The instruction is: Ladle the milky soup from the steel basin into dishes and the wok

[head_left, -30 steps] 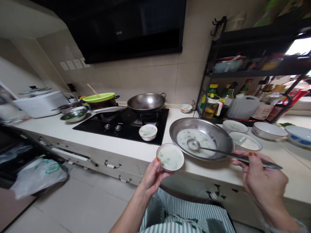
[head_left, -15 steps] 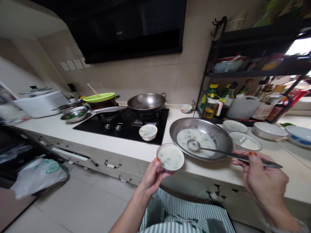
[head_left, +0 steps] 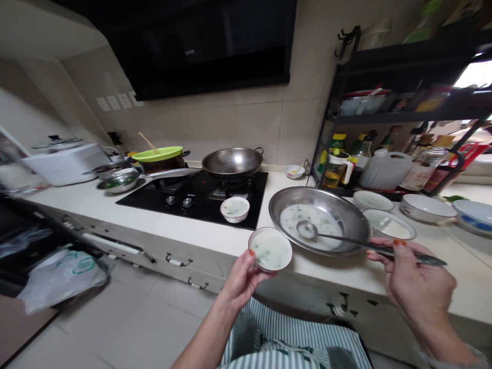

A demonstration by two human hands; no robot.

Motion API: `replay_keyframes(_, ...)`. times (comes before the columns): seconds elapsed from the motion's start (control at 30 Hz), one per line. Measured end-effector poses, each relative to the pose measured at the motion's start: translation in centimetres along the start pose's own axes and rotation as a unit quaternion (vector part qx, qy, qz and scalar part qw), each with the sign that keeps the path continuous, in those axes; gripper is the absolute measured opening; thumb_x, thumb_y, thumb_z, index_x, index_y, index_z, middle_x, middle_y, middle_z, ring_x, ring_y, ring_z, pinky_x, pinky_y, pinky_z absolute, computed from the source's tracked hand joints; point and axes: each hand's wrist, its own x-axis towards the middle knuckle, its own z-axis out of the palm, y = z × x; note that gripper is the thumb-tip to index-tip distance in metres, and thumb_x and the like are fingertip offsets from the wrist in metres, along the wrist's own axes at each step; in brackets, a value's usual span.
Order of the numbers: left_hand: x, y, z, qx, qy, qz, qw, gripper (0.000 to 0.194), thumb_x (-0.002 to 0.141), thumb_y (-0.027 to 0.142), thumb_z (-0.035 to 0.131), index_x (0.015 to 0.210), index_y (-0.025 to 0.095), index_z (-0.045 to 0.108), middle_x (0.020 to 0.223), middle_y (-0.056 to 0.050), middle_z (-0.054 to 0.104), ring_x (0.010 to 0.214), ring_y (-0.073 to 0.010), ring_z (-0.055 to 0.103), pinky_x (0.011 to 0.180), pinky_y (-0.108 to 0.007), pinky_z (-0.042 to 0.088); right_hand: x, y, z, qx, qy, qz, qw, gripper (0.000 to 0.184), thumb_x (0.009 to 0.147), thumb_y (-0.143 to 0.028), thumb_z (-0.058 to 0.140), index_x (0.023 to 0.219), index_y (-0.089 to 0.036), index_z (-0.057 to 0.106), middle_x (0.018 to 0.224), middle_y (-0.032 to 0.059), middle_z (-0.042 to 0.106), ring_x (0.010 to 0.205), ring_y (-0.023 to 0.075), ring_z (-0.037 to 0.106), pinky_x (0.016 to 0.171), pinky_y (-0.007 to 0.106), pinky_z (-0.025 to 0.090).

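Observation:
My left hand (head_left: 246,277) is closed around the side and underside of a small bowl (head_left: 270,249) of whitish soup with green bits, held in front of the counter edge. In my right hand (head_left: 415,277) is the dark handle of a metal ladle (head_left: 346,241). The ladle's head rests over the large steel basin (head_left: 357,220), which holds more of the same pale soup. Another filled bowl (head_left: 234,209) stands on the front of the black stove. Right of the basin are two bowls with pale contents, the nearer one (head_left: 390,224) partly in the right hand's reach.
A steel wok (head_left: 232,162) sits on the black gas stove (head_left: 200,197). Behind the basin stands a black rack (head_left: 334,120) with bottles and jars. More bowls, one white (head_left: 427,208) and one blue-patterned (head_left: 474,215), line the right counter. A lime-green colander (head_left: 157,155) tops a pot at left.

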Motion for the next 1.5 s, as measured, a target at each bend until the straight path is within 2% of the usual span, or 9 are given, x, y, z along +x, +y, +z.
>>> replay_keyframes(0.23, 0.0, 0.1, 0.1, -0.009, 0.0, -0.001, 1.0, 0.038, 0.075, 0.032, 0.071, 0.108, 0.014, 0.063, 0.118, -0.016, 0.064, 0.098, -0.0292, 0.064, 0.08, -0.048, 0.056, 0.1, 0.2, -0.1, -0.003, -0.006, -0.001, 1.0, 0.029, 0.072, -0.04, 0.071, 0.072, -0.016, 0.055, 0.076, 0.0044, 0.068, 0.049, 0.0122, 0.064, 0.049, 0.022, 0.055)
replay_keyframes(0.9, 0.0, 0.0, 0.0, -0.013, -0.005, -0.001, 1.0, 0.045, 0.076, 0.031, 0.071, 0.117, 0.015, 0.059, 0.122, -0.016, 0.062, 0.099, -0.0287, 0.064, 0.079, -0.046, 0.057, 0.0, -0.1, 0.0, -0.009, 0.003, 0.015, 1.0, 0.032, 0.069, -0.042, 0.072, 0.075, -0.015, 0.056, 0.076, 0.0047, 0.067, 0.048, 0.0119, 0.063, 0.047, 0.023, 0.054)
replay_keyframes(1.03, 0.0, -0.1, -0.1, -0.01, -0.002, -0.001, 1.0, 0.043, 0.076, 0.032, 0.071, 0.113, 0.014, 0.061, 0.123, -0.017, 0.061, 0.1, -0.0298, 0.063, 0.08, -0.047, 0.056, 0.0, -0.7, 0.2, 0.001, 0.011, 0.001, 1.0, 0.033, 0.068, -0.043, 0.072, 0.074, -0.015, 0.056, 0.076, 0.0048, 0.068, 0.052, 0.0128, 0.064, 0.047, 0.022, 0.054)
replay_keyframes(1.2, 0.0, -0.1, -0.1, -0.008, -0.002, 0.004, 1.0, 0.04, 0.078, 0.031, 0.069, 0.113, 0.013, 0.061, 0.12, -0.016, 0.063, 0.097, -0.0282, 0.064, 0.079, -0.047, 0.057, -0.4, -2.8, 1.1, 0.056, 0.022, -0.022, 0.998, 0.035, 0.065, -0.043, 0.076, 0.074, -0.017, 0.055, 0.072, 0.0055, 0.068, 0.058, 0.0159, 0.066, 0.048, 0.023, 0.054)
replay_keyframes(1.37, 0.0, -0.1, 0.0, -0.01, -0.007, 0.001, 1.0, 0.04, 0.079, 0.032, 0.068, 0.113, 0.013, 0.061, 0.121, -0.017, 0.062, 0.097, -0.0296, 0.065, 0.078, -0.046, 0.057, -1.9, -4.5, 1.9, 0.075, -0.022, -0.02, 0.997, 0.027, 0.07, -0.038, 0.074, 0.074, -0.017, 0.058, 0.078, 0.0081, 0.069, 0.065, 0.0173, 0.067, 0.049, 0.023, 0.053)
replay_keyframes(1.5, -0.1, 0.0, 0.1, -0.011, -0.006, 0.001, 1.0, 0.042, 0.077, 0.033, 0.07, 0.113, 0.013, 0.061, 0.12, -0.017, 0.063, 0.097, -0.0304, 0.065, 0.076, -0.044, 0.058, -3.6, -4.5, 2.1, 0.051, -0.093, -0.043, 0.993, 0.019, 0.077, -0.034, 0.069, 0.073, -0.017, 0.061, 0.083, 0.0071, 0.068, 0.058, 0.0138, 0.065, 0.049, 0.025, 0.054)
